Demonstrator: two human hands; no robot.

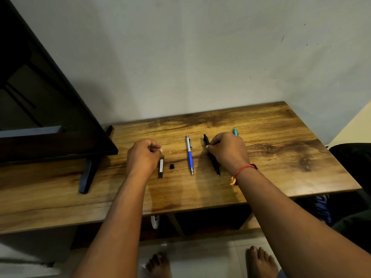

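Only one label shows: a pale strip on the dark lead case (161, 166), its print too small to read. Left hand (143, 155) hovers just beside the case's far end, fingers curled with thumb against fingertips; whether it pinches anything cannot be told. Right hand (226, 149) grips the black pen (215, 167) round its far half, tip pointing at the desk's (281, 157) near edge. Case, small black cap (171, 166), blue pencil (190, 157) and black pen lie in a row mid-desk; a teal pen (235, 131) lies toward the far edge.
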